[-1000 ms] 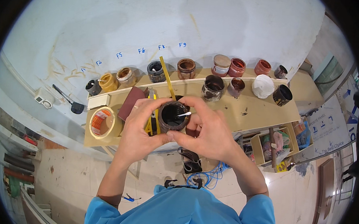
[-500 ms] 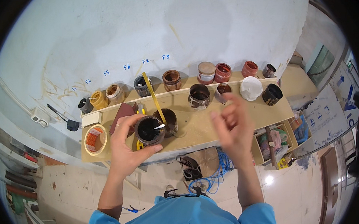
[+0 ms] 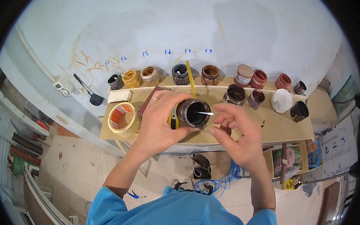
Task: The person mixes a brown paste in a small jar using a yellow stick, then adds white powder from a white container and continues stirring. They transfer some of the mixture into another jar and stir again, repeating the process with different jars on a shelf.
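My left hand (image 3: 160, 121) holds a dark, paint-crusted jar (image 3: 183, 112), tilted so that its mouth shows a black inside. A cotton swab (image 3: 207, 113) stands in it, the white tip sticking out over the rim on the right. My right hand (image 3: 240, 134) is close beside that tip, thumb and fingers apart, nothing visible between them. Behind the jar rises a yellow flat stick (image 3: 191, 78), its lower end hidden. Partly covered by my left hand are a yellow-and-black tool (image 3: 173, 121) and a dark red sheet (image 3: 147, 100).
Several paint jars, among them a yellow one (image 3: 131, 80) and a red one (image 3: 258, 79), line the back ledge. On the tan shelf (image 3: 277, 127) are a tape roll (image 3: 136, 124), a white tub (image 3: 282, 101) and dark cups. Open boxes (image 3: 269, 162) hang at the right.
My right hand has come in from the right to the swab's tip. My left hand has lifted the jar slightly and turned it. The view has shifted left.
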Motion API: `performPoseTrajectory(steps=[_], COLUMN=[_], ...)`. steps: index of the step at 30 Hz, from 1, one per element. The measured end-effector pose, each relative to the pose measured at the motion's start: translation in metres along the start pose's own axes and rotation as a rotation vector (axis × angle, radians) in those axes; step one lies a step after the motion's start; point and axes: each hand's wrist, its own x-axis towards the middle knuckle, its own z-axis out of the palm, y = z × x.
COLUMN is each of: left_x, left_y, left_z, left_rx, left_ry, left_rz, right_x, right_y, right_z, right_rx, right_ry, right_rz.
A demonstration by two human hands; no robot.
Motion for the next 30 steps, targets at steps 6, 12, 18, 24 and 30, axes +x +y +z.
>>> performPoseTrajectory(steps=[6,12,18,24,30], left_x=[-0.001,-0.008,-0.021,-0.024,-0.028], left_y=[-0.005,-0.011,-0.023,-0.028,-0.029], left_z=[0.0,0.005,-0.01,-0.007,-0.013], left_rx=[0.048,-0.16,-0.215,-0.23,-0.216], left_ry=[0.013,0.078,0.115,0.112,0.119], left_rz=[0.076,-0.123,-0.228,-0.175,-0.204], right_x=[0.015,-0.004,-0.007,0.011,-0.001], right_y=[0.006,0.008,0.059,0.092,0.089], right_z=[0.009,-0.004,-0.049,-0.055,-0.054], right_rx=[-0.226,-0.333,-0.743,-0.841,-0.64], right_ry=[0.019,0.196,0.351,0.332,0.45], right_rz=[-0.223,-0.045,0.455,0.498,0.223])
